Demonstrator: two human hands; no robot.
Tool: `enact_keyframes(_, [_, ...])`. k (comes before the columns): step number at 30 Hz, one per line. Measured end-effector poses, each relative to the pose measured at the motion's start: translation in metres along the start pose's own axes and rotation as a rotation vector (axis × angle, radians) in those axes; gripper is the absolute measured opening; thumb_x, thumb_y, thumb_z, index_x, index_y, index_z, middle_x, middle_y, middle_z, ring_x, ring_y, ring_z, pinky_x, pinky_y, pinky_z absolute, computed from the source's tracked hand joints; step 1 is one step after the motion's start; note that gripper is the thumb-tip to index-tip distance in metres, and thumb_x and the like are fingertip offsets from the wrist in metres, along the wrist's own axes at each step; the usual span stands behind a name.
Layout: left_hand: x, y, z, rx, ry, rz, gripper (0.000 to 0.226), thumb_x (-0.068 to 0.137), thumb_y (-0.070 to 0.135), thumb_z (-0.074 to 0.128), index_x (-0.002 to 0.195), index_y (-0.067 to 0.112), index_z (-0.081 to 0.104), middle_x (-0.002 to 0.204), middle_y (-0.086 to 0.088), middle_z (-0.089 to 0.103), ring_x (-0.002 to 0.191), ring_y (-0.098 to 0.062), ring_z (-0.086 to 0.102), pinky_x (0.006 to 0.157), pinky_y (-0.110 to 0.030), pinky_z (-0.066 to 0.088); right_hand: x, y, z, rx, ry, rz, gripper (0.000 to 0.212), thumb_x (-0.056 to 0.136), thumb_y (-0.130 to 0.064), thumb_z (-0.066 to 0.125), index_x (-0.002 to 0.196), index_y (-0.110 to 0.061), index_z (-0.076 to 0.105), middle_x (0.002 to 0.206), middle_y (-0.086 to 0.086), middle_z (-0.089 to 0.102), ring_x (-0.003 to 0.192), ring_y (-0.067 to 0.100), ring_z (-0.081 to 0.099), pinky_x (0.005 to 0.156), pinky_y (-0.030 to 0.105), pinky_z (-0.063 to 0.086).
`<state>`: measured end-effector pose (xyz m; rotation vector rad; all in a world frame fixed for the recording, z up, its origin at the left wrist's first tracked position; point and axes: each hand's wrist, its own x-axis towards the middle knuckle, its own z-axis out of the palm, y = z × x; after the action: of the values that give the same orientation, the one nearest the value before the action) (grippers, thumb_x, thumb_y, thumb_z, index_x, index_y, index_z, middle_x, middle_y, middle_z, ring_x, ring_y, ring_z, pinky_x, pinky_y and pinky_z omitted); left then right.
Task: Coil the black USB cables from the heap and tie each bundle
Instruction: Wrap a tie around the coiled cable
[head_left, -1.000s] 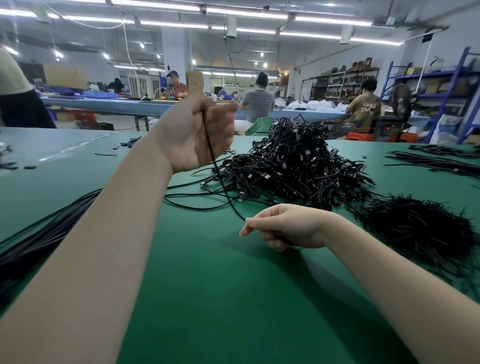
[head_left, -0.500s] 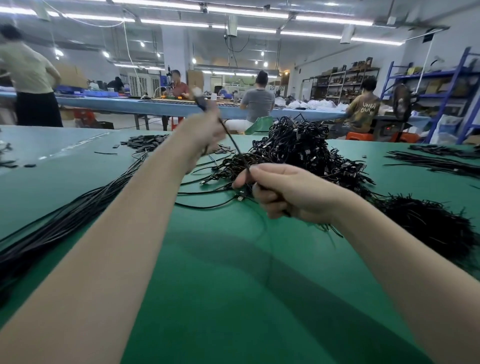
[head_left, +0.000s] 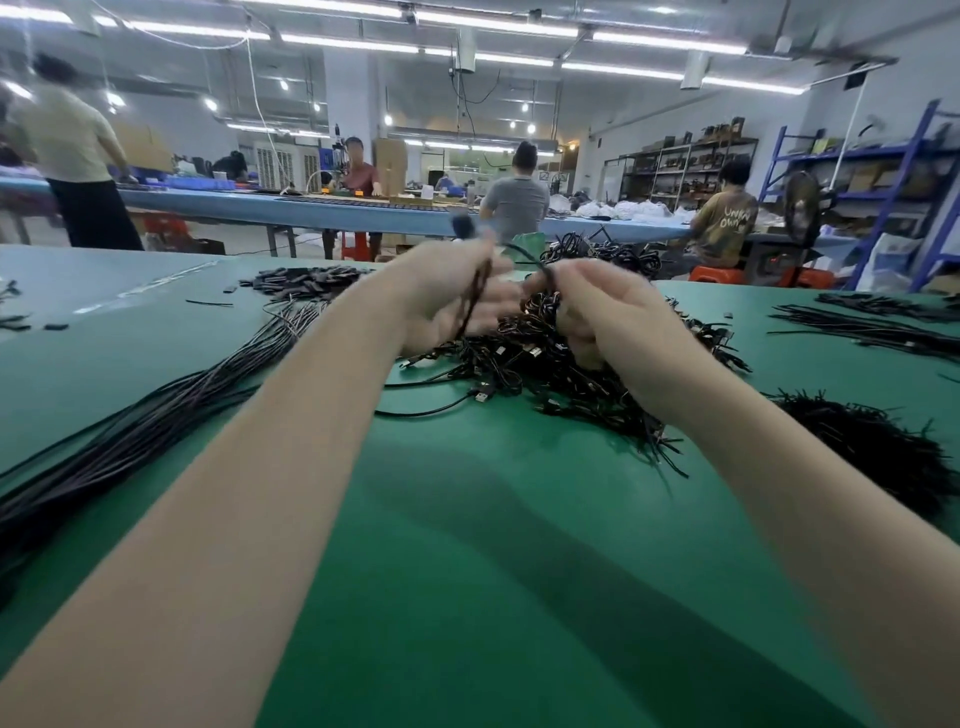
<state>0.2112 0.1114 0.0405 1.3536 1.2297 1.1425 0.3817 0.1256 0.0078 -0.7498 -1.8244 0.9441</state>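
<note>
Both hands were raised just above the tangled heap of black USB cables (head_left: 545, 358), left hand (head_left: 452, 296) and right hand (head_left: 602, 312) each gripping one thin black cable (head_left: 475, 296).

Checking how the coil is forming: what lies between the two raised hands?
In the head view, a short arc of black cable bridges the gap between the left hand and right hand; behind it sits the cable heap.

Black cables (head_left: 545, 364) heaped on a plain green table (head_left: 467, 571).
</note>
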Motion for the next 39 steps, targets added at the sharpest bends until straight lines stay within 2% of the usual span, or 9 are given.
enact_keyframes(2, [0.003,0.003,-0.008,-0.297,0.072,0.151,0.044,0.104,0.039,0.032,0.117,0.009,0.061,0.103,-0.006,0.073,0.094,-0.016,0.070,0.079,-0.027,0.056,-0.005,0.006,0.011,0.025,-0.237,0.083,0.028,0.102,-0.031,0.040,0.094,-0.022,0.066,0.052,-0.013,0.039,0.046,0.008,0.032,0.046,0.019,0.026])
enact_keyframes(6, [-0.015,0.020,-0.032,-0.728,-0.225,0.355,0.035,0.100,0.032,0.040,0.095,0.015,0.071,0.074,0.005,0.069,0.067,-0.009,0.064,0.057,-0.017,0.047,-0.014,0.039,0.022,-0.008,-0.415,0.352,0.031,0.103,-0.036,0.037,0.093,-0.019,0.062,0.063,-0.004,0.031,0.051,0.010,0.028,0.050,0.022,0.028])
enact_keyframes(11, [-0.028,0.015,-0.034,0.182,-0.539,0.064,0.032,0.089,0.038,0.052,0.082,0.015,0.073,0.054,0.006,0.058,0.042,-0.007,0.047,0.043,-0.016,0.035,-0.007,0.041,-0.001,-0.417,0.061,0.320,0.039,0.091,-0.051,0.053,0.076,-0.017,0.065,0.064,0.003,0.048,0.052,0.013,0.039,0.050,0.024,0.035])
enact_keyframes(13, [-0.020,0.006,-0.011,0.454,-0.483,-0.151,0.046,0.099,0.045,0.035,0.103,0.014,0.069,0.073,0.000,0.071,0.052,-0.007,0.058,0.047,-0.015,0.038,0.000,0.027,-0.011,-0.358,0.244,0.186,0.038,0.091,-0.050,0.055,0.074,-0.016,0.063,0.059,-0.001,0.048,0.053,0.014,0.040,0.057,0.030,0.037])
enact_keyframes(15, [-0.008,-0.002,0.010,0.282,-0.305,-0.164,0.048,0.103,0.045,0.027,0.119,0.010,0.055,0.080,-0.004,0.071,0.058,-0.009,0.061,0.054,-0.019,0.041,0.004,0.010,-0.012,-0.281,0.275,0.082,0.035,0.096,-0.042,0.050,0.073,-0.019,0.062,0.054,-0.005,0.042,0.052,0.015,0.037,0.057,0.033,0.034])
enact_keyframes(21, [0.001,-0.006,0.009,-0.303,-0.107,0.084,0.041,0.104,0.042,0.032,0.126,0.019,0.056,0.091,-0.001,0.075,0.074,-0.010,0.067,0.057,-0.019,0.053,-0.005,0.003,0.020,-0.100,-0.076,0.000,0.028,0.101,-0.015,0.044,0.088,-0.023,0.067,0.056,-0.009,0.053,0.048,0.011,0.047,0.051,0.025,0.039])
enact_keyframes(27, [0.003,-0.006,0.010,-0.298,-0.033,0.227,0.040,0.104,0.039,0.032,0.115,0.016,0.062,0.060,0.005,0.061,0.075,-0.013,0.070,0.089,-0.031,0.049,-0.009,0.031,0.015,0.045,-0.120,0.183,0.024,0.098,-0.029,0.051,0.090,-0.023,0.072,0.063,-0.009,0.063,0.061,0.010,0.061,0.071,0.028,0.047])
enact_keyframes(34, [0.005,-0.005,0.012,-0.276,-0.047,0.240,0.040,0.104,0.036,0.035,0.109,0.009,0.064,0.051,0.010,0.046,0.045,-0.007,0.048,0.057,-0.022,0.052,-0.001,0.025,0.012,0.269,-0.028,0.312,0.029,0.098,-0.042,0.047,0.102,-0.021,0.067,0.091,0.003,0.075,0.074,0.017,0.070,0.073,0.031,0.053])
enact_keyframes(39, [0.002,-0.008,0.024,-0.244,-0.078,0.212,0.036,0.105,0.031,0.036,0.099,0.009,0.064,0.056,0.008,0.050,0.045,-0.006,0.046,0.049,-0.020,0.048,-0.003,0.022,0.015,0.335,0.066,0.253,0.017,0.094,-0.034,0.058,0.092,-0.019,0.066,0.079,0.003,0.074,0.069,0.016,0.071,0.062,0.025,0.056])
